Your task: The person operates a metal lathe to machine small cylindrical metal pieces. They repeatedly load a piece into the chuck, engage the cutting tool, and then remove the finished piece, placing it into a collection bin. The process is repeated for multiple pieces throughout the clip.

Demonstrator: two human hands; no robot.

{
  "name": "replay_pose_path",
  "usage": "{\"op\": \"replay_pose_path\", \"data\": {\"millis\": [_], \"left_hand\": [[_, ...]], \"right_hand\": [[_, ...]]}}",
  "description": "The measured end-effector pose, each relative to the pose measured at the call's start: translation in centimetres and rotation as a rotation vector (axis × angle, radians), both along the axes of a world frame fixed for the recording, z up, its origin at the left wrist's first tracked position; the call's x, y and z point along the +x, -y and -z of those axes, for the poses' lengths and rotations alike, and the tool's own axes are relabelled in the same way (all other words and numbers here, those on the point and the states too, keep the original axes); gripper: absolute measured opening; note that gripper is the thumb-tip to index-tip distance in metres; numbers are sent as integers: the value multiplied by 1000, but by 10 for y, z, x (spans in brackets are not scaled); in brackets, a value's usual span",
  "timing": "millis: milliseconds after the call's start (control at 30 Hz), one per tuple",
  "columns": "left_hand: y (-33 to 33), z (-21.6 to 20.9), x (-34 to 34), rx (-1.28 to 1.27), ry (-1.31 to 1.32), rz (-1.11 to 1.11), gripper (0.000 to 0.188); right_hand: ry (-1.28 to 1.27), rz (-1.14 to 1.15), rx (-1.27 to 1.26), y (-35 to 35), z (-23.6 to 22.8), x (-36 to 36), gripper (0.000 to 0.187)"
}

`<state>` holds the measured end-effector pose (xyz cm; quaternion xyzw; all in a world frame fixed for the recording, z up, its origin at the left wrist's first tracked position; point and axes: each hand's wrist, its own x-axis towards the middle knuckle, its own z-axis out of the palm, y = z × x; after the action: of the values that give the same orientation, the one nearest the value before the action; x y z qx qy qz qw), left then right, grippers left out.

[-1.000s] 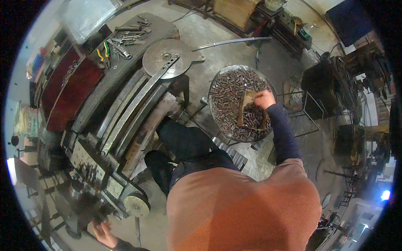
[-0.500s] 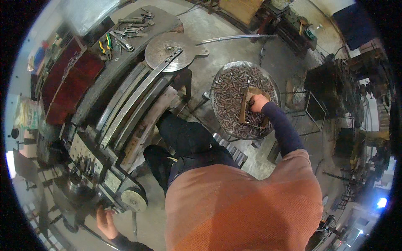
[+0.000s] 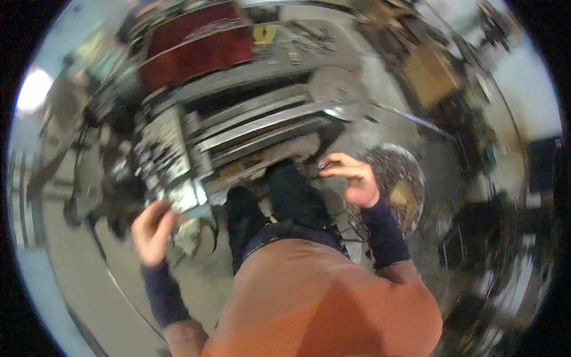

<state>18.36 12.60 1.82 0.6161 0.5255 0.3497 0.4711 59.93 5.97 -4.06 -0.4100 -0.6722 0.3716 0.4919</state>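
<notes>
Blurred by motion throughout. Long grey metal bars (image 3: 262, 122) lying side by side on a machine bed, ending at a round steel disc (image 3: 338, 89) with a thin rod (image 3: 410, 116) running off to the right; behind them, a dark red cabinet (image 3: 196, 50). Bare concrete floor (image 3: 89, 279) at lower left, a brown cardboard box (image 3: 429, 72) at upper right, and a bright window patch (image 3: 33, 89) at far left.
</notes>
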Motion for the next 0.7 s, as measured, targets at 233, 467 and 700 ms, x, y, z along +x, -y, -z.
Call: {"op": "replay_pose_path", "data": {"millis": [233, 467, 700], "left_hand": [[7, 15, 73, -196, 456, 325, 34], [15, 40, 67, -372, 856, 219, 41], [12, 44, 62, -349, 875, 206, 38]], "right_hand": [[-191, -484, 103, -69, -28, -140, 69], [-198, -503, -12, -72, -26, -168, 68], [-194, -566, 136, -78, -33, -177, 38]]}}
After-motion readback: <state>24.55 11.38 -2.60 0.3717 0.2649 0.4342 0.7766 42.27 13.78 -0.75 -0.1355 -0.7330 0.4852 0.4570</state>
